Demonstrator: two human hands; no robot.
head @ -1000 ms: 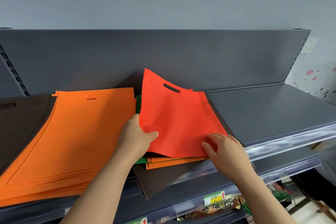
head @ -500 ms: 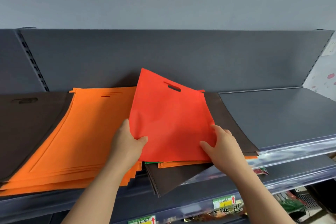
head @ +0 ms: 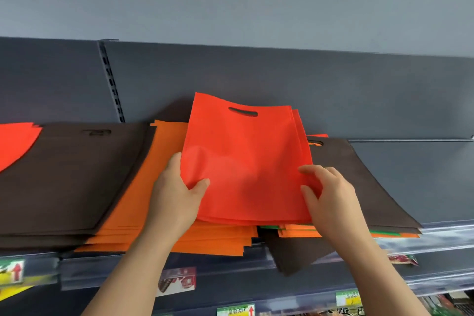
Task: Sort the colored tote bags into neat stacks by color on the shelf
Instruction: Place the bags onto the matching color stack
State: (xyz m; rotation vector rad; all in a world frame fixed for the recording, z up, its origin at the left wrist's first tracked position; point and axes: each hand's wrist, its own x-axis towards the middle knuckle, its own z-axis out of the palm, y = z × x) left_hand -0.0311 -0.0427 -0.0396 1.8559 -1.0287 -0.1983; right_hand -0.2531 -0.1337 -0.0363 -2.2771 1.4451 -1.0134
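A thin bundle of red tote bags (head: 246, 161) is lifted off the shelf, handle slot at the top. My left hand (head: 177, 192) grips its left edge, thumb on top. My right hand (head: 328, 190) pinches its right edge. Under and to the left lies an orange stack (head: 159, 202). Further left sits a brown stack (head: 66, 177), and a red stack (head: 15, 143) shows at the far left edge. Beneath the lifted bags is a mixed pile: a brown bag (head: 359, 187) over orange and green bags (head: 384, 233).
The grey shelf (head: 415, 177) has bare surface to the right of the mixed pile. A dark back panel (head: 256, 77) rises behind the stacks. A brown bag (head: 295, 254) hangs over the front rail. Price tags (head: 236, 310) and goods sit on the lower shelf.
Both hands have lifted the red bags and carried them left, over the orange stack. The view has swung left, bringing the brown stack and a far-left red stack into sight.
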